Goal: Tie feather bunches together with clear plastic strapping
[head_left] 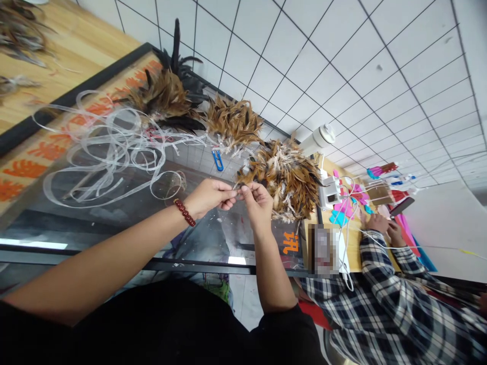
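Closely paired above the glass bench (114, 228), the left hand (207, 197) and right hand (258, 203) pinch shut on a small feather (239, 186) beside a feather bundle (287, 177); light, soft, fragile, best held by its stiffer quill.

left hand (208, 197), right hand (258, 202), pinching feather bundle (287, 177)

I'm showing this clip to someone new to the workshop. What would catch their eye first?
Most likely the brown feather bundles strung across the glass table, the nearest one right by the left hand and right hand, whose fingertips pinch together at its edge. To the left lies a tangle of clear plastic strips. At right, another person in a plaid sleeve works among bright pink and blue paper pieces.
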`<action>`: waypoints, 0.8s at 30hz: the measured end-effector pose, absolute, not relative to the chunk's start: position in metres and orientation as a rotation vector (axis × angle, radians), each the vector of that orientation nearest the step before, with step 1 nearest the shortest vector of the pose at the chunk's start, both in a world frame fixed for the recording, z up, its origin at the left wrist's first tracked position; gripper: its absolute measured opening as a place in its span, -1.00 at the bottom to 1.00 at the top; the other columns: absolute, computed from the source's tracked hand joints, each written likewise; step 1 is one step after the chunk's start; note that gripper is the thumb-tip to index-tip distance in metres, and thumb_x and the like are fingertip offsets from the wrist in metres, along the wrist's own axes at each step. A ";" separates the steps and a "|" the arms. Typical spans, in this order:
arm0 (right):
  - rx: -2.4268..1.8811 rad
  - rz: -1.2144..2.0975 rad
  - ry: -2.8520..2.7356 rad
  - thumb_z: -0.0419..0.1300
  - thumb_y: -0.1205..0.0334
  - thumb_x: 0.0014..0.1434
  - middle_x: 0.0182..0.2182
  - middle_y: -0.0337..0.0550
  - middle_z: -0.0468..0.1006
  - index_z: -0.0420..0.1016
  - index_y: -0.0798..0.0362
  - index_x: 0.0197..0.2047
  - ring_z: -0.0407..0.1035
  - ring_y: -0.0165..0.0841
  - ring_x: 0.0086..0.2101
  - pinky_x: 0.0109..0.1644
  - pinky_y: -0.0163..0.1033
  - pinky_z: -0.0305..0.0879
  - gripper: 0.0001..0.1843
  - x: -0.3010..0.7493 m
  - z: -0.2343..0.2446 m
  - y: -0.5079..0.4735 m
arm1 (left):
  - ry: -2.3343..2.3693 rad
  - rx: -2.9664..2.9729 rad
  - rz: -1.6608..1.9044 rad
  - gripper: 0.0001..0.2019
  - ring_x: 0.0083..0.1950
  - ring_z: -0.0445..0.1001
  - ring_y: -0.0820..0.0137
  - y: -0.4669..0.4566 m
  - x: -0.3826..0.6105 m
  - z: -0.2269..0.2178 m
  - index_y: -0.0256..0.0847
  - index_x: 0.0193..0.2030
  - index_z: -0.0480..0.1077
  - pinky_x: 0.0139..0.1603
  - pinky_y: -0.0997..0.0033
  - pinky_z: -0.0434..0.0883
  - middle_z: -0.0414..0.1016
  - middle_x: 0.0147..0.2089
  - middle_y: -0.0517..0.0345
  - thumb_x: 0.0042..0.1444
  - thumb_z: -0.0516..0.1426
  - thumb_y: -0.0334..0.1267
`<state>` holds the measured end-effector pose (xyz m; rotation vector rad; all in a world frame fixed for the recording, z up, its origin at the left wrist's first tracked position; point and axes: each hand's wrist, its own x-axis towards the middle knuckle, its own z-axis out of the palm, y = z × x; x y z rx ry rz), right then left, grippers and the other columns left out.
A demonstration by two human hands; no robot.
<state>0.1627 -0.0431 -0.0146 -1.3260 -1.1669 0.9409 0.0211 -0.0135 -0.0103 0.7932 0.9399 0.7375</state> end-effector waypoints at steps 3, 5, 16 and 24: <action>-1.302 0.897 -1.027 0.23 0.06 0.05 -0.49 -0.30 0.46 0.38 0.06 -0.34 0.23 -0.54 -0.53 -0.41 -0.39 0.21 -0.76 0.169 -0.010 -0.042 | 0.917 0.771 0.742 -0.78 -0.60 0.36 0.55 -0.012 0.021 -0.010 -0.35 -0.60 0.43 -0.56 0.55 0.34 0.44 -0.60 0.10 -0.15 0.34 -0.27; -1.278 0.939 -0.914 0.25 0.06 0.02 -0.52 -0.32 0.42 0.35 0.06 -0.38 0.14 -0.56 -0.57 -0.48 -0.40 0.13 -0.75 0.173 -0.007 -0.041 | 0.912 0.693 0.775 -0.80 -0.59 0.38 0.55 -0.011 0.020 -0.009 -0.35 -0.56 0.44 -0.54 0.56 0.36 0.45 -0.57 0.10 -0.11 0.32 -0.29; -1.270 1.160 -0.943 0.30 0.05 -0.05 -0.64 -0.43 0.21 0.38 0.05 -0.39 -0.04 -0.58 -0.64 -0.58 -0.40 -0.09 -0.73 0.162 -0.016 -0.039 | 0.878 0.562 0.764 -0.84 -0.40 0.56 0.39 -0.012 0.021 -0.009 -0.39 -0.40 0.49 -0.39 0.49 0.49 0.59 -0.36 -0.12 -0.08 0.32 -0.33; -1.280 1.042 -1.095 0.27 0.07 0.00 -0.47 -0.30 0.42 0.42 0.06 -0.37 0.28 -0.49 -0.43 -0.29 -0.35 0.26 -0.76 0.161 -0.020 -0.040 | 0.858 0.694 0.714 -0.80 -0.54 0.43 0.52 -0.014 0.021 -0.008 -0.38 -0.52 0.50 -0.46 0.53 0.43 0.50 -0.52 0.05 -0.20 0.37 -0.28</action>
